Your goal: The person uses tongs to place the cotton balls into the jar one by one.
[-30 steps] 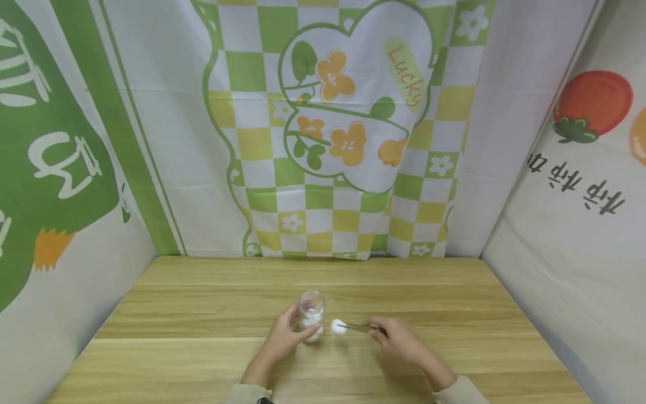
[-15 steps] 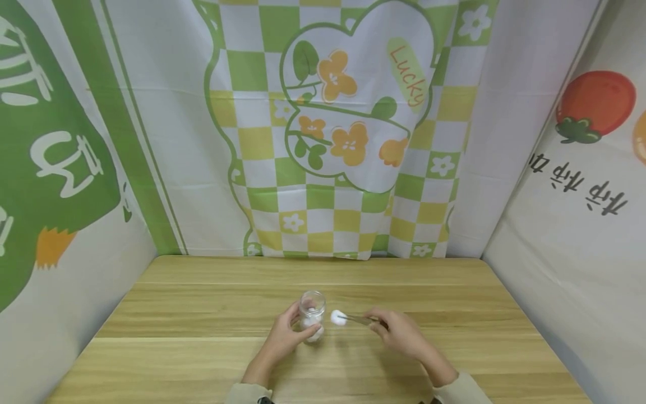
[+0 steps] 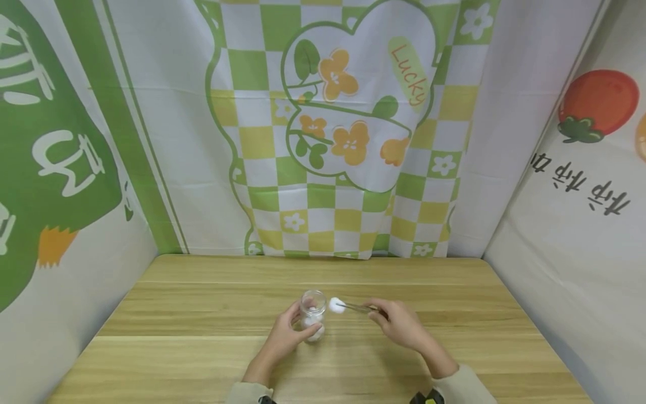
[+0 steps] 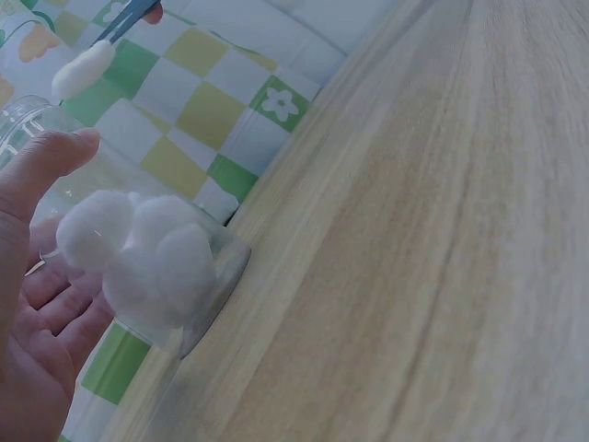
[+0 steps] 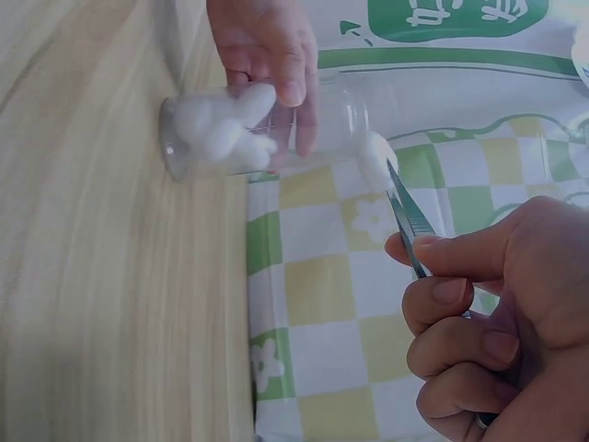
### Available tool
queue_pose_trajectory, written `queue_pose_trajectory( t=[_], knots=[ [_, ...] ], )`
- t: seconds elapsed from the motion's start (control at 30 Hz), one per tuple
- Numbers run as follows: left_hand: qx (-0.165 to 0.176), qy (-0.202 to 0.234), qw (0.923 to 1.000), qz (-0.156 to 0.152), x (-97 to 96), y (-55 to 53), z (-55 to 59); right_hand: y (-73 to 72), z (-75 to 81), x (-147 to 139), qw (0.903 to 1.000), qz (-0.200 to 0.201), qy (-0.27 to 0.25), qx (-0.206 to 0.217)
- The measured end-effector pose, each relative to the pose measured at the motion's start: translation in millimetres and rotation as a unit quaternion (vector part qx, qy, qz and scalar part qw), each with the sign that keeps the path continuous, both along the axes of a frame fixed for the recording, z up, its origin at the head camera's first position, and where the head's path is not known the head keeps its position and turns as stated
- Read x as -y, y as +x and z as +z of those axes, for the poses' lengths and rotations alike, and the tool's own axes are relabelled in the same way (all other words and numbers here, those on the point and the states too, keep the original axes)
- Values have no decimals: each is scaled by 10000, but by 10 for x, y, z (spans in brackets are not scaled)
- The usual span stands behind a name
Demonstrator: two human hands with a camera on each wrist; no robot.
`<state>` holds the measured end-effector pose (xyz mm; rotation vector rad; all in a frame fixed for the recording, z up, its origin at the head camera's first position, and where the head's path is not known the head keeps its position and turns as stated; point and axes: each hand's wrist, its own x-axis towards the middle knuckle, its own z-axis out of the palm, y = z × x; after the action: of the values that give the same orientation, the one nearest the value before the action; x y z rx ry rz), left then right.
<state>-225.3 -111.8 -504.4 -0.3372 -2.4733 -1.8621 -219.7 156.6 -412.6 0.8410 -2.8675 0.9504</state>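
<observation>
A clear, lidless jar [image 3: 313, 306] stands upright on the table, with several white cotton balls [image 4: 152, 253] in its lower part. My left hand [image 3: 285, 332] grips the jar from its left side, thumb across the front and fingers behind. In my right hand [image 3: 398, 324] is a pair of metal tweezers [image 5: 405, 216], pinched between thumb and fingers. The tweezers' tips hold one cotton ball [image 3: 336, 305] just right of the jar's mouth, at about rim height. In the right wrist view that cotton ball overlaps the rim.
The wood-grain table [image 3: 212, 303] reaches back to a green and yellow checked cloth [image 3: 323, 224]. Printed cloth panels rise at the left [image 3: 116, 269] and right sides. A dark band with a yellow patch [image 3: 428, 398] sits at my right wrist.
My right hand has raised the tweezers and the pinched cotton ball from beside the jar's lower part up to its rim. My left hand has kept its hold on the jar.
</observation>
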Motion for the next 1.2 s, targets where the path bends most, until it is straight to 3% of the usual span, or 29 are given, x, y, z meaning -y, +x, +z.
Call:
queue_pose_trajectory(
  t=[0.87,1.2],
  knots=[
    [-84,2,10000,-8,4,-1,-7,-41,161,203,9999,-22,-114,-118],
    [-60,-59,10000,5,5,-24,-10,-66,175,286,9990,-63,-40,-443]
  ],
)
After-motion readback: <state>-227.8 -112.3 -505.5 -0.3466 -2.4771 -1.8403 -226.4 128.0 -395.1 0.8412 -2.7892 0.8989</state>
